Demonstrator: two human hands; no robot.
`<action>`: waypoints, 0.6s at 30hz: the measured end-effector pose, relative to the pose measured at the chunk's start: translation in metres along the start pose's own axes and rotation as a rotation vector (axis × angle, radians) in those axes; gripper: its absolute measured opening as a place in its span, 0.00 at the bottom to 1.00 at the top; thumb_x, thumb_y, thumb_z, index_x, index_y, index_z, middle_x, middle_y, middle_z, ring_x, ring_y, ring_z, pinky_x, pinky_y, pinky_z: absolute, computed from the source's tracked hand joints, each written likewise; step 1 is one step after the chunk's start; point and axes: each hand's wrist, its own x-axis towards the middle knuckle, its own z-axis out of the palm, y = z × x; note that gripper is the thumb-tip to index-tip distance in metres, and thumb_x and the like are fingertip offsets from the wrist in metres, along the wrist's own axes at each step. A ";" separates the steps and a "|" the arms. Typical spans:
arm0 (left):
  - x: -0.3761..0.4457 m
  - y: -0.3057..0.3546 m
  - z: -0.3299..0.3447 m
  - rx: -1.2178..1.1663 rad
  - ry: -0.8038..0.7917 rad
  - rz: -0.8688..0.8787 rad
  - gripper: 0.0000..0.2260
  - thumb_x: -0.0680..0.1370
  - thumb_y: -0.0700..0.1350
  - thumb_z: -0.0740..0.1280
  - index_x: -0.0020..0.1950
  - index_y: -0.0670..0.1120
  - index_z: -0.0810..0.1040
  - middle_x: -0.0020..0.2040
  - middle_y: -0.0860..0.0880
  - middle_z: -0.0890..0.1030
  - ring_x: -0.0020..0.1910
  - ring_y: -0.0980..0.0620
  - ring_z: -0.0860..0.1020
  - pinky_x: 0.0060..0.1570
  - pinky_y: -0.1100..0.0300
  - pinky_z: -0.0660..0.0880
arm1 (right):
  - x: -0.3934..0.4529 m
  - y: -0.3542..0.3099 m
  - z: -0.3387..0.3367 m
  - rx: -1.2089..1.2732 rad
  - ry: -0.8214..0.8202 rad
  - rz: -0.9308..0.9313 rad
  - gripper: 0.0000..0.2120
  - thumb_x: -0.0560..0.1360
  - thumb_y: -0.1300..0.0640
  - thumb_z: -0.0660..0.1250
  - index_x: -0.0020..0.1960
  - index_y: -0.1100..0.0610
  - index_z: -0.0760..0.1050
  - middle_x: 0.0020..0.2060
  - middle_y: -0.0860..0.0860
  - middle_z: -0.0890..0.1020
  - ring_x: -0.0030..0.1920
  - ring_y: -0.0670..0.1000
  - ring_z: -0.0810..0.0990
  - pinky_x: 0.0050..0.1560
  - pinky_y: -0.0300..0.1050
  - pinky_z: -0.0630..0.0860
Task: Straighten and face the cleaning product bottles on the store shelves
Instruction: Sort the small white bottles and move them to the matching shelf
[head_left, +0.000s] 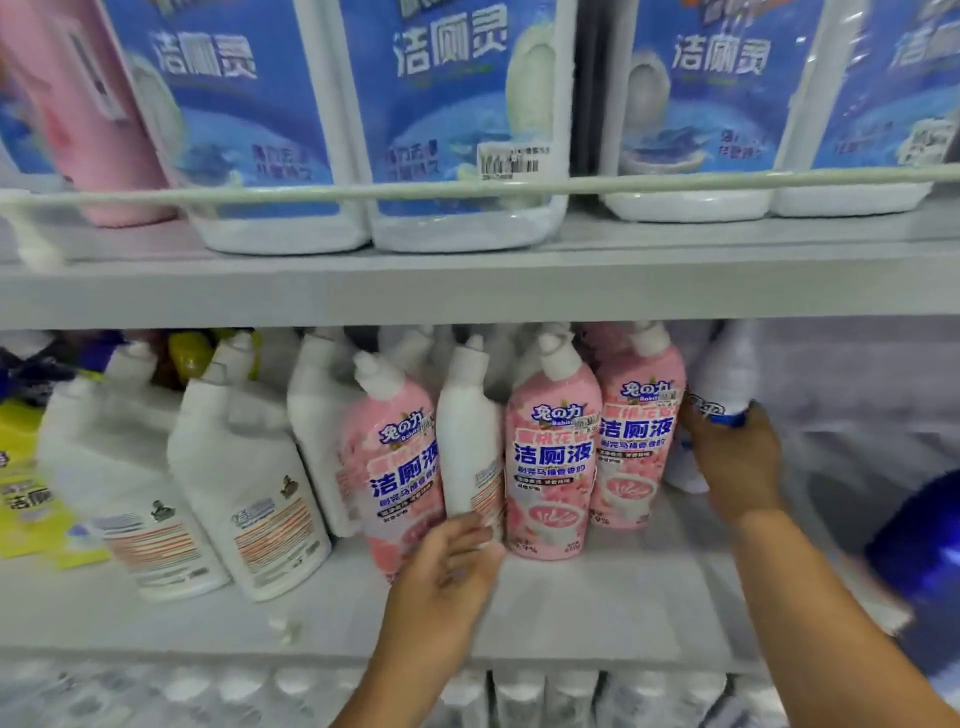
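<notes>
Shelf (571, 597) bottles crowd together (rear ones blurred); right hand (737, 457) hides one.

A: Background?
B: Store shelving, pale grey metal. Upper shelf (467, 291) has a thin white guard rail (675, 182) along its front edge.
A: Below?
B: Middle shelf (571, 603), same grey, with a plain back panel (857, 389). Light even, slightly blurred.

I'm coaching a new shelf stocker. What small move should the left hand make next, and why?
Probably turn the white-backed squeeze bottle round. The left hand touches its base, and it shows its back label while the pink-labelled toilet cleaner bottles beside it face forward.
</notes>
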 end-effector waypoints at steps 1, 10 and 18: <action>0.002 -0.001 -0.003 -0.003 -0.020 0.006 0.12 0.75 0.45 0.77 0.57 0.51 0.82 0.52 0.55 0.87 0.55 0.56 0.84 0.63 0.52 0.77 | -0.017 0.000 -0.010 -0.024 0.006 0.007 0.19 0.69 0.52 0.78 0.55 0.57 0.79 0.49 0.56 0.85 0.45 0.55 0.81 0.45 0.47 0.73; -0.001 0.010 -0.018 -0.002 -0.195 0.082 0.17 0.69 0.52 0.73 0.57 0.56 0.80 0.55 0.58 0.86 0.55 0.58 0.83 0.56 0.62 0.78 | -0.175 -0.035 -0.051 -0.038 -0.246 -0.056 0.16 0.68 0.58 0.80 0.53 0.51 0.80 0.40 0.38 0.86 0.39 0.36 0.83 0.37 0.34 0.75; -0.043 0.038 -0.067 0.268 -0.229 0.354 0.39 0.69 0.48 0.81 0.74 0.67 0.67 0.67 0.63 0.78 0.64 0.63 0.78 0.60 0.64 0.76 | -0.237 -0.054 0.026 0.053 -0.801 -0.055 0.25 0.68 0.63 0.80 0.60 0.45 0.80 0.50 0.42 0.87 0.52 0.43 0.85 0.50 0.40 0.82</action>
